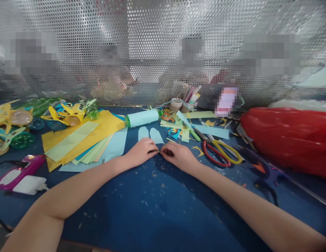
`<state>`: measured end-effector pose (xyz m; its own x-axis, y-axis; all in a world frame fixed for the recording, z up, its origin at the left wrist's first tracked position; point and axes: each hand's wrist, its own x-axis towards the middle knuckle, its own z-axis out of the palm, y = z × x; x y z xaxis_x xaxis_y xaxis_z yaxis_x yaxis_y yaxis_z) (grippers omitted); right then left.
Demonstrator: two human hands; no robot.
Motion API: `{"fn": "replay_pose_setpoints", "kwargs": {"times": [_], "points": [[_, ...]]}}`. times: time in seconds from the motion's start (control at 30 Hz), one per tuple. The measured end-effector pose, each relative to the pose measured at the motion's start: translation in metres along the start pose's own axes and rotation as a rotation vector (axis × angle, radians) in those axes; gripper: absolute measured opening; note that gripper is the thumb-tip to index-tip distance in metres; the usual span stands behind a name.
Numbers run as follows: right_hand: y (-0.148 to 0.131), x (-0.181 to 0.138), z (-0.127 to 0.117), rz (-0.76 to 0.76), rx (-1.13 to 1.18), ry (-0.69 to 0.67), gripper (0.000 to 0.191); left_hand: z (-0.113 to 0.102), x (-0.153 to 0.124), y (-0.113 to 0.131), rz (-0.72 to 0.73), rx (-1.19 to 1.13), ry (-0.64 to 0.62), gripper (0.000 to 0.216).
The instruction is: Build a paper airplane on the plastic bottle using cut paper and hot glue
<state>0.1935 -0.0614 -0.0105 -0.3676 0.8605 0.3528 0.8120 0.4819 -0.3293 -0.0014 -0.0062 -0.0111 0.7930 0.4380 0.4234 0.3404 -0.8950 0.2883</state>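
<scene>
My left hand (140, 153) and my right hand (180, 156) meet at the middle of the blue table (152, 210). Both are closed in a fingertip pinch on something tiny and thin between them, too small to name. Just beyond the fingers lie two light-blue paper cutouts (155, 135) with rounded tops. Behind these, a green plastic bottle (127, 121) wrapped in light-blue paper (143, 118) rests on its side. Scissors with red and yellow handles (216, 153) lie to the right of my right hand.
Coloured paper sheets (81, 140) are stacked at left, near bottle crafts (70, 113) and a magenta device (23, 171). Paper scraps (178, 127), a cup of sticks (175, 104) and a red plastic bag (286, 140) stand right. A perforated silvery screen (152, 42) backs the table.
</scene>
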Motion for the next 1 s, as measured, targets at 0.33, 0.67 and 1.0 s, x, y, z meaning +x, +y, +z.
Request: {"fn": "replay_pose_setpoints", "kwargs": {"times": [0.33, 0.67, 1.0], "points": [[0.0013, 0.0004, 0.0017, 0.005, 0.01, -0.02, 0.012, -0.0029, 0.0, 0.0075, 0.046, 0.143, -0.046, 0.02], [-0.002, 0.0001, -0.001, 0.004, 0.013, -0.019, 0.013, -0.0032, -0.0006, 0.0086, 0.055, 0.167, -0.034, 0.02], [-0.0007, 0.0003, 0.0003, 0.0, 0.012, -0.015, 0.012, -0.0038, -0.0003, 0.0094, 0.061, 0.176, -0.035, 0.02]]}}
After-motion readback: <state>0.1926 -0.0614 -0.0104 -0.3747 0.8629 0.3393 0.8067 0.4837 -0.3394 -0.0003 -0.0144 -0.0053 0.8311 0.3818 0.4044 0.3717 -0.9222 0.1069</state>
